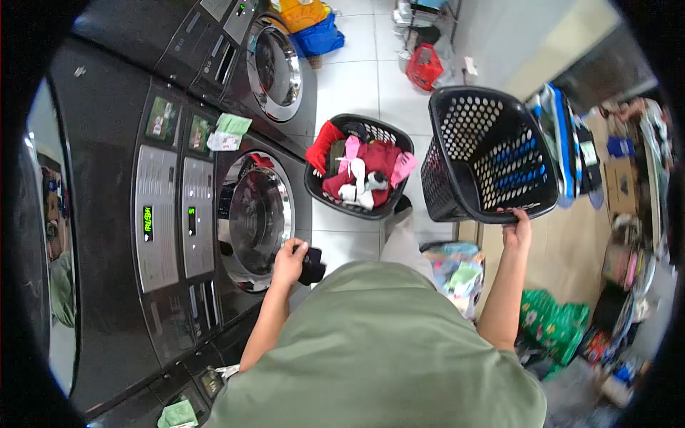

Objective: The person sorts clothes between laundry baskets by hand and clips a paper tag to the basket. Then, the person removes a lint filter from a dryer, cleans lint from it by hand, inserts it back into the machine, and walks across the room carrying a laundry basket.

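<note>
Left hand (288, 263) grips black item (312, 268), type unclear, near front-load machine's door (258, 214); right hand (519, 228) clasps perforated laundry basket (471, 118) by rim.

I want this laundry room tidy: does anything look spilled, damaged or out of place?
A red garment and a pink garment overhang the filled laundry basket and might slip off. The other laundry basket, in the right hand, looks intact; I see no clear spill.

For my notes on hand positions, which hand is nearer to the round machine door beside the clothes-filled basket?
Left. The left hand, holding a black item, is close by the round door. The right hand is farther off, gripping the other basket.
</note>
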Tool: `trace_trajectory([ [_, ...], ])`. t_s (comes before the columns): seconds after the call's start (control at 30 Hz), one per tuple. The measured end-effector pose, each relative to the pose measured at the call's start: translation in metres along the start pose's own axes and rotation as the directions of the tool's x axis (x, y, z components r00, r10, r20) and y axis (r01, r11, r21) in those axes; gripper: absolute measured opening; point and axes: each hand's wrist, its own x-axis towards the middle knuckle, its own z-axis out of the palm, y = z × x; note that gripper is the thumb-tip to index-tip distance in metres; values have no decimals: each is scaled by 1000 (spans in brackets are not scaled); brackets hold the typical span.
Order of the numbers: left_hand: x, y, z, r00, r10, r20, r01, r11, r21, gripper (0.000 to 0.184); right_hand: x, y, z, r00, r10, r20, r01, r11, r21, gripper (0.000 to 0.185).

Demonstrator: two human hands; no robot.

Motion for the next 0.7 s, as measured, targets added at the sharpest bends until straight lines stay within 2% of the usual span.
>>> trace_trajectory([
  [0.03,-4,-2,0,999,-23,-47,16,990,-138,15,1,16,21,999,-7,-39,7,1000,-10,22],
  [0.07,-16,-1,2,999,-41,-28,40,998,-45,15,1,26,40,1000,-23,-19,22,999,-38,18],
  [0.1,54,42,57,975,-198,105,209,971,-116,17,93,1,81,990,-28,-140,7,988,-153,14],
  [0.13,73,33,72,965,-226,129,238,968,-82,17,119,10,113,990,-14,-140,-11,985,-172,12],
  [0.17,98,18,80,959,-248,137,256,966,-44,18,145,30,152,992,9,-128,-32,984,-177,10],
  [0.23,133,5,95,987,-131,88,125,990,70,19,213,70,199,994,37,-101,-54,983,-173,7],
  [0.27,147,-4,108,986,-138,93,128,986,104,16,258,83,204,994,102,-43,-109,971,-213,17],
  [0.3,162,-7,114,961,-207,185,189,976,111,18,300,103,209,986,167,16,-159,958,-240,28],
  [0.37,195,-9,131,912,-340,230,310,938,157,21,331,144,266,985,166,44,-145,941,-307,23],
  [0.43,221,-21,152,883,-386,266,327,914,240,24,397,187,284,960,251,128,-201,929,-311,21],
  [0.47,229,-45,173,893,-375,248,336,923,186,26,404,208,296,970,225,88,-192,938,-289,20],
  [0.5,244,-58,189,882,-396,255,353,915,196,38,412,230,316,979,194,59,-172,949,-263,19],
  [0.57,271,-97,232,852,-498,164,496,867,56,62,443,277,327,980,177,91,-151,960,-234,18],
  [0.63,292,-140,282,835,-550,13,539,814,-218,83,471,325,315,963,254,88,-234,954,-189,14],
  [0.7,315,-97,283,819,-567,-91,530,807,-261,89,488,361,297,951,290,110,-266,946,-187,15],
])
